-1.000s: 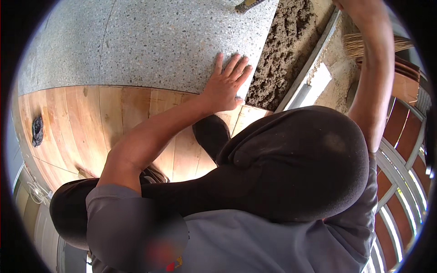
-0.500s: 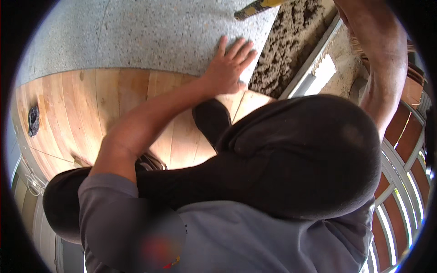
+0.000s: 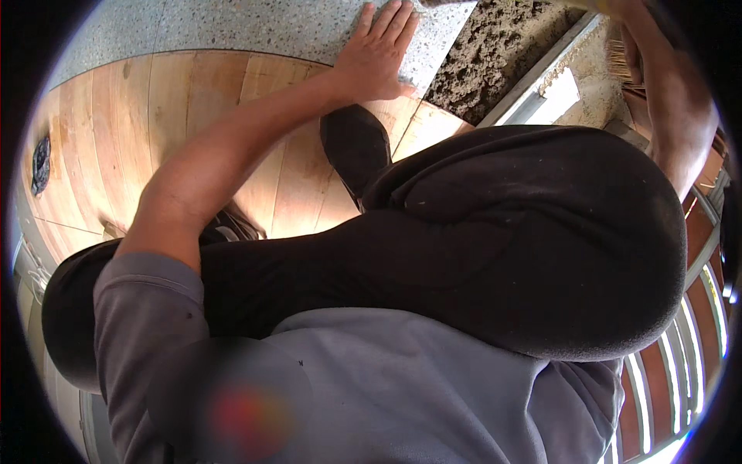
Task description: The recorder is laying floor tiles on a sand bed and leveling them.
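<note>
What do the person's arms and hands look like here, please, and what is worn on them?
Both arms are bare from above the elbow down. The left arm comes out of a short grey sleeve of a T-shirt; the left hand wears no glove, ring or watch that shows. The right forearm is also bare; the right hand is cut off by the picture's rim.

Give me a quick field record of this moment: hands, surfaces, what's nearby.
left hand: flat, fingers spread, on the speckled grey slab
right hand: at the top right edge, mostly cut off; grip cannot be told
rough mortar bed: right of the slab
wooden floor: below the slab edge
posture: crouched, dark-trousered knee in front
</note>
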`<state>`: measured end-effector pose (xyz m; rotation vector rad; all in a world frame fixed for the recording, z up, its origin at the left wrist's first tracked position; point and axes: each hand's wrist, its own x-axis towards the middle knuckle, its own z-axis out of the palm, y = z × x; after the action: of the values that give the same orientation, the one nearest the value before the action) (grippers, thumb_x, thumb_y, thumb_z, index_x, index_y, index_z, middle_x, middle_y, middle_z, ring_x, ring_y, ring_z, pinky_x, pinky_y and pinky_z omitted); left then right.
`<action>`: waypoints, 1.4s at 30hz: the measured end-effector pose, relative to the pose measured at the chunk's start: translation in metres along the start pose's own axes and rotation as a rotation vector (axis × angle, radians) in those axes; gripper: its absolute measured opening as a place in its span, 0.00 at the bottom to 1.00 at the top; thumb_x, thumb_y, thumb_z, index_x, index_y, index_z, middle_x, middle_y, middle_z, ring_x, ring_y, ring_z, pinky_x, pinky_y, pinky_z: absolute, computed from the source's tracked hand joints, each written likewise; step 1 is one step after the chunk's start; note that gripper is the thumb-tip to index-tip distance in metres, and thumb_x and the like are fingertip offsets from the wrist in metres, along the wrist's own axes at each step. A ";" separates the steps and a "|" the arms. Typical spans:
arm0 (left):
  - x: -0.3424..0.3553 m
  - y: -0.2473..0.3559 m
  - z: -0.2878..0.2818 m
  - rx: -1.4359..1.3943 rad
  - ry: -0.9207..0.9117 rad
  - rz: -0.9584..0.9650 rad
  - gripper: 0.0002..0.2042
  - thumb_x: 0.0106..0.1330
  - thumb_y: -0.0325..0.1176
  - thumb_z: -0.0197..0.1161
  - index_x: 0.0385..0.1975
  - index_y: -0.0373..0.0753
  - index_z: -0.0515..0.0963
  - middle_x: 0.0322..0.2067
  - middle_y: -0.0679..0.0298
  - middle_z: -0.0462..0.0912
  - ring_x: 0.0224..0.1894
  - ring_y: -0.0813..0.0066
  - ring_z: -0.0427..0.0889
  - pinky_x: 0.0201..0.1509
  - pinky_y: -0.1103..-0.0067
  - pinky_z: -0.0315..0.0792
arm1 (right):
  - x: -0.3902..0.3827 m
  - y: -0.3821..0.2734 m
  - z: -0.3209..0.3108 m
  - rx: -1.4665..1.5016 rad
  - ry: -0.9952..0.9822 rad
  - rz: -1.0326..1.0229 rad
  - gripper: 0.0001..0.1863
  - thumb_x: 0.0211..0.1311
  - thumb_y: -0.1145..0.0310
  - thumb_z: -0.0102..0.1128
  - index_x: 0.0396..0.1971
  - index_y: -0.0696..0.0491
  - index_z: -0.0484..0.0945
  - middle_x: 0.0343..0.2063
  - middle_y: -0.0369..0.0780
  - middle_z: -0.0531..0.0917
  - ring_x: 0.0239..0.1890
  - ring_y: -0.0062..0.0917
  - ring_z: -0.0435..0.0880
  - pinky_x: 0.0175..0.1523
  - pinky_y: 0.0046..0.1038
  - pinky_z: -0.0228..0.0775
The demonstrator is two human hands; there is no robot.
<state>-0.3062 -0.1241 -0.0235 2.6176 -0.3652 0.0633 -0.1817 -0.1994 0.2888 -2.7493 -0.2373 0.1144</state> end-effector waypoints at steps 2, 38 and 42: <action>0.000 -0.002 -0.002 0.070 -0.102 0.014 0.59 0.57 0.61 0.72 0.76 0.20 0.53 0.77 0.35 0.55 0.82 0.38 0.49 0.83 0.42 0.38 | -0.012 0.028 -0.001 0.153 -0.031 -0.247 0.28 0.63 0.79 0.71 0.65 0.61 0.80 0.35 0.33 0.86 0.28 0.12 0.79 0.29 0.16 0.68; -0.002 0.000 -0.001 0.123 -0.120 -0.038 0.58 0.60 0.65 0.71 0.81 0.32 0.52 0.81 0.47 0.52 0.85 0.52 0.46 0.86 0.52 0.35 | 0.000 0.060 -0.006 0.004 -0.022 -0.442 0.28 0.63 0.79 0.74 0.65 0.57 0.82 0.32 0.34 0.89 0.25 0.14 0.80 0.29 0.19 0.72; -0.008 -0.015 -0.013 0.167 -0.071 -0.159 0.61 0.61 0.71 0.67 0.80 0.26 0.51 0.81 0.42 0.50 0.85 0.46 0.42 0.85 0.46 0.32 | 0.011 0.020 -0.031 0.212 -0.382 0.091 0.29 0.63 0.80 0.73 0.65 0.59 0.81 0.33 0.40 0.93 0.25 0.15 0.83 0.28 0.21 0.75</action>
<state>-0.3093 -0.1038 -0.0199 2.8100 -0.1811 -0.0554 -0.1641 -0.2272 0.3097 -2.5068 -0.1873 0.6526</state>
